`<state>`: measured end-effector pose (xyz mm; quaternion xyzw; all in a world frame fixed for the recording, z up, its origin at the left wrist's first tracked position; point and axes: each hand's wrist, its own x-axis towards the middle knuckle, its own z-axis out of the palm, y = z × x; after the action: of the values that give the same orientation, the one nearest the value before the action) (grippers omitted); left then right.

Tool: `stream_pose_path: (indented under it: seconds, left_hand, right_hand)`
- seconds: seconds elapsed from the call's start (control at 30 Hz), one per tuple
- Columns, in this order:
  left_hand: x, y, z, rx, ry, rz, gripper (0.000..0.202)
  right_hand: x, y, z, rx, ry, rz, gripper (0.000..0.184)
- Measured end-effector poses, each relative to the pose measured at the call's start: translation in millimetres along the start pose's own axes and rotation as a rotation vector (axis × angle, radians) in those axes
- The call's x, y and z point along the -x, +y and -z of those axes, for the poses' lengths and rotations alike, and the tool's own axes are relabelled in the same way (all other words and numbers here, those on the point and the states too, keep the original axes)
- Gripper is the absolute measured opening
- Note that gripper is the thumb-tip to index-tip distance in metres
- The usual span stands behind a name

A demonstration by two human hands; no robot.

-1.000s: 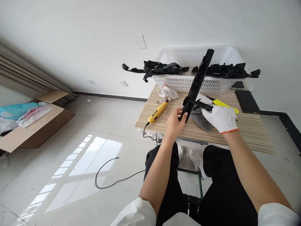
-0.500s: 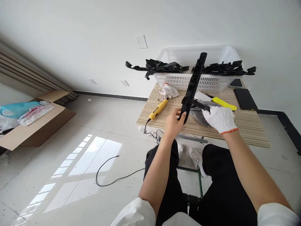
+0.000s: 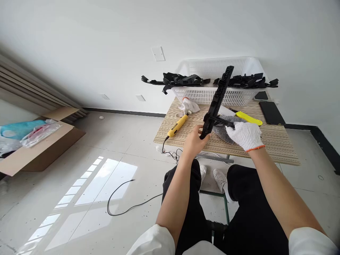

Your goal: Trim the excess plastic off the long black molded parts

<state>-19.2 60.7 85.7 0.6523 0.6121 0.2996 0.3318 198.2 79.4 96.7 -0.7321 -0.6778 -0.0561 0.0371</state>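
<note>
Centrally, bare left hand, fingers closed on the lower end of a long black plastic strip, slanting above a beige striped table; white-gloved right hand, fingers curled around a short black bar meeting the strip

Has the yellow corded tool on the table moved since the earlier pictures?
No. Judged against the left edge of the table, the yellow corded tool lies in the same place, at the same angle.
</note>
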Motion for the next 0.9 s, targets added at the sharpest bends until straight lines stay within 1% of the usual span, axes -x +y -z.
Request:
stream_pose_path:
  seconds: [0.1, 0.2, 0.43, 0.6, 0.77, 0.9]
  left_hand:
    - [-2, 1, 0.9, -0.027, -0.016, 0.006, 0.042]
    - [-6, 1, -0.1, -0.039, -0.017, 0.003, 0.043]
    - [-17, 1, -1.1, -0.016, -0.036, -0.008, 0.037]
    - [-21, 0, 0.1, 0.006, -0.027, -0.010, 0.037]
    - [-20, 1, 0.8, 0.007, -0.040, -0.019, 0.035]
    - [-14, 2, 0.9, 0.007, -0.033, -0.012, 0.037]
  right_hand:
    - [-2, 1, -3, -0.010, 0.042, -0.013, 0.072]
    - [-6, 0, -4, -0.017, 0.034, -0.033, 0.078]
    - [-16, -6, -1, -0.036, 0.008, -0.046, 0.071]
    - [-20, -6, 1, -0.027, 0.056, -0.029, 0.064]
    - [-20, -5, -1, 0.004, 0.053, -0.011, 0.062]
    - [-17, -3, -3, 0.006, 0.036, -0.009, 0.059]
